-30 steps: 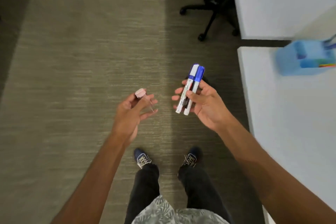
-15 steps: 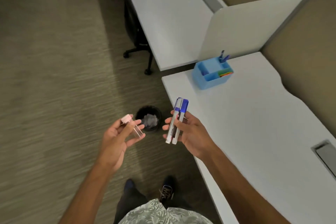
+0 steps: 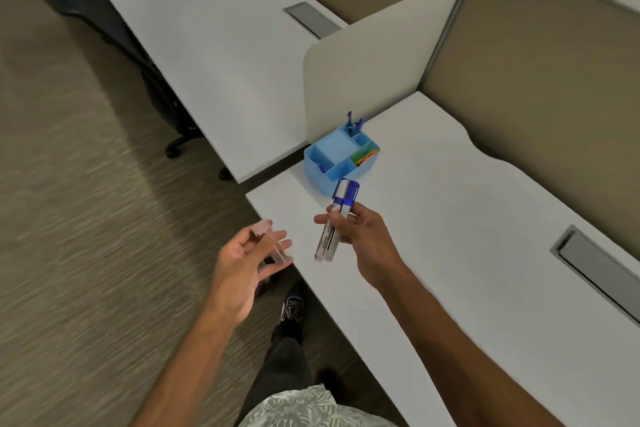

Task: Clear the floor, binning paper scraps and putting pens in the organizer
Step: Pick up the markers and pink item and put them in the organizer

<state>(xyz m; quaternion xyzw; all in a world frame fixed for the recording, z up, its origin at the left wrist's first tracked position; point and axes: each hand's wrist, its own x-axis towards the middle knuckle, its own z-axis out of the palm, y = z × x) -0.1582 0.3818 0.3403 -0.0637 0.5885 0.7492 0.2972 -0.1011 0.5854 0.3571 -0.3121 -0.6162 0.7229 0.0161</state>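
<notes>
I see my right hand (image 3: 360, 236) pinching two smooth white blue-capped markers (image 3: 335, 220) side by side — caps aimed at the boxy blue plastic organizer (image 3: 341, 159) just beyond — while my left hand (image 3: 247, 262) loosely cradles a clear pink-capped pen (image 3: 272, 241).

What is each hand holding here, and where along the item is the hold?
The right hand pinches two blue-capped markers around mid-barrel. The left hand holds a clear pink-capped pen along its barrel.
</notes>
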